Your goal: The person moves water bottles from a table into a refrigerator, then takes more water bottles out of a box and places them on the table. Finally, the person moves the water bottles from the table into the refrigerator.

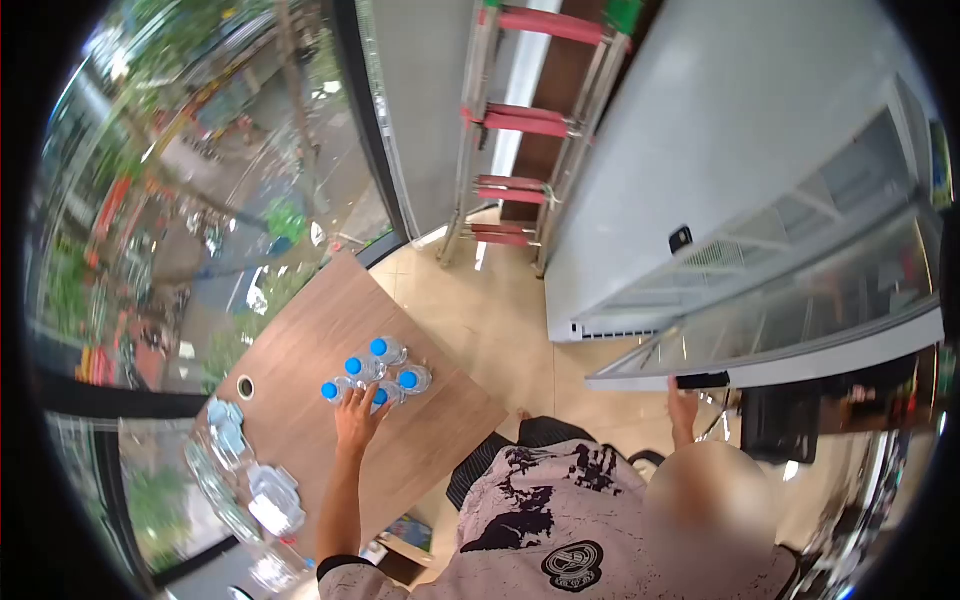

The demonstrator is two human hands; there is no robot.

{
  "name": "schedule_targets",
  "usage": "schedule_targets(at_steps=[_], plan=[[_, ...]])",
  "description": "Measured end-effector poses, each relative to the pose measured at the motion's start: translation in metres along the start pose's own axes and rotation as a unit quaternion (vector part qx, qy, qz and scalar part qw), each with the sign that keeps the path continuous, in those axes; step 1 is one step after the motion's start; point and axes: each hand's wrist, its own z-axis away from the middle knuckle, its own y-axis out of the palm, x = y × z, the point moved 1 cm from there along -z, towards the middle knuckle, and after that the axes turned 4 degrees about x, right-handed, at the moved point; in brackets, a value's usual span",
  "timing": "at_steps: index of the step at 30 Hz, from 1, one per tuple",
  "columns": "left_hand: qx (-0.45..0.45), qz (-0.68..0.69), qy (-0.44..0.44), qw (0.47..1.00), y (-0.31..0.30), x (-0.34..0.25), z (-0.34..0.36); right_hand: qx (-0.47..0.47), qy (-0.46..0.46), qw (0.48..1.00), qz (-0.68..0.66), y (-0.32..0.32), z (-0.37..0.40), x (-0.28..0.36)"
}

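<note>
Several clear plastic bottles with blue caps (pixel 386 350) stand close together on the wooden table. My left hand (pixel 356 418) reaches in among them from the near side. Its thumb and fingers close around the top of the nearest bottle (pixel 381 397), whose body is partly hidden by the hand. On the right, the glass fridge door (pixel 790 325) is swung open. At its edge my right hand (pixel 683 408) is raised to the black door handle (pixel 703 381), its fingers closed there and partly hidden.
The white fridge cabinet (pixel 700 150) stands ahead to the right. Beside it leans a ladder with red rungs (pixel 525 120). Clear and light-blue plastic packages (pixel 272 497) lie along the left side of the wooden table (pixel 310 320). A large window (pixel 240 170) borders the table.
</note>
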Motion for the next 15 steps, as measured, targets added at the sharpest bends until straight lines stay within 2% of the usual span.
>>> schedule_targets(at_steps=[1, 2, 3, 5, 7, 8, 9, 10, 11, 12, 13, 15], plan=[[0.011, 0.0, 0.018, 1.0, -0.001, 0.002, -0.004, 0.07, 0.044, 0.996, -0.025, -0.02, 0.008, 0.025], [0.009, -0.003, 0.046, 0.999, -0.002, 0.002, -0.007, 0.119, 0.134, 0.978, -0.111, -0.038, 0.018, 0.044], [0.003, -0.007, 0.069, 0.998, -0.003, 0.003, -0.009, 0.084, 0.153, 0.974, -0.142, -0.044, 0.021, 0.043], [0.018, -0.011, 0.092, 0.996, 0.002, 0.008, -0.009, 0.05, 0.138, 0.984, -0.104, -0.049, 0.014, 0.017], [0.022, -0.019, 0.094, 0.995, 0.01, 0.01, -0.006, 0.059, 0.144, 0.979, -0.135, -0.051, 0.001, -0.02], [0.006, -0.017, 0.116, 0.993, 0.014, 0.01, -0.007, 0.029, 0.135, 0.977, -0.164, -0.055, 0.009, -0.016], [-0.008, -0.019, 0.134, 0.991, 0.014, 0.013, -0.007, 0.027, 0.153, 0.982, -0.108, -0.054, -0.007, -0.045], [-0.007, -0.029, 0.151, 0.988, 0.012, 0.014, -0.007, 0.037, 0.165, 0.971, -0.169, -0.049, -0.022, -0.083], [-0.007, -0.038, 0.16, 0.986, 0.011, 0.015, -0.006, -0.024, 0.17, 0.965, -0.199, -0.052, -0.013, -0.072], [0.011, -0.022, 0.159, 0.987, 0.012, 0.017, -0.007, -0.068, 0.131, 0.958, -0.244, -0.039, -0.025, -0.093], [0.029, 0.001, 0.16, 0.987, 0.013, 0.019, -0.004, -0.046, 0.141, 0.949, -0.279, -0.042, 0.004, -0.052], [0.007, -0.005, 0.149, 0.989, 0.012, 0.016, 0.003, -0.045, 0.209, 0.923, -0.322, 0.03, -0.031, -0.117]])
